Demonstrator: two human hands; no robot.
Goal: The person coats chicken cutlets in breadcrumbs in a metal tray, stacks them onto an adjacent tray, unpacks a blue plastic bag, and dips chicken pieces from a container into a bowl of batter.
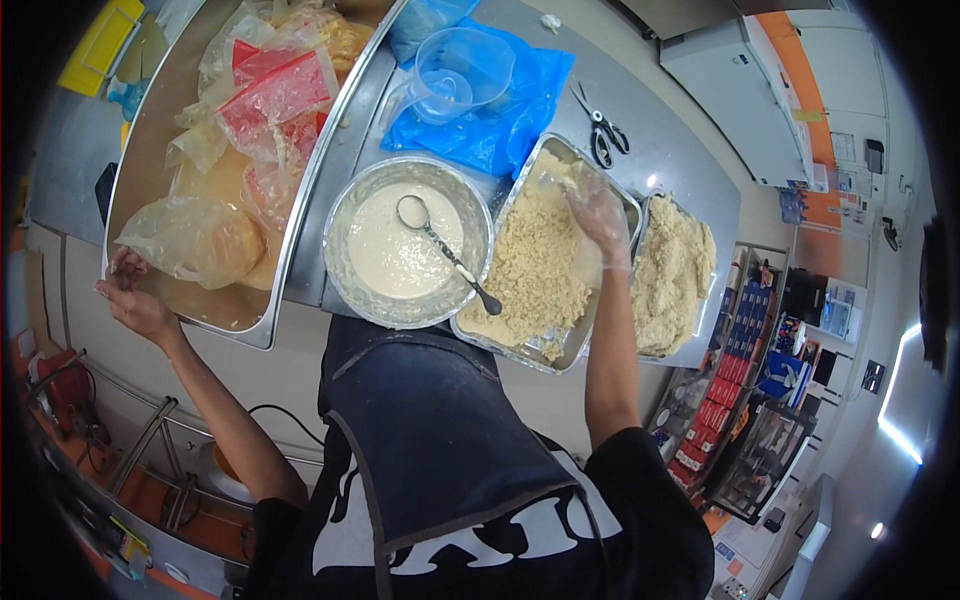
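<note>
While the R hand (pixel 603 222) hangs, palm down and fingers fwd, over coarse, pale crumbs (pixel 530 265) in a shallow rectangular metal tray (pixel 583 335), blur hides its grip; can't tell. L arm's out wide, L hand (pixel 138 302) half-curled at the deep steel pan (pixel 245 312), nr a crinkled clear plastic bag (pixel 190 245); can't tell if pinching it. Btwn: round metal bowl (pixel 345 290) w/ lumpy, creamy batter (pixel 380 250).

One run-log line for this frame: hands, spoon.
left hand: at clear bag, grip unclear | right hand: over crumb tray | spoon: in white-mix bowl
</note>
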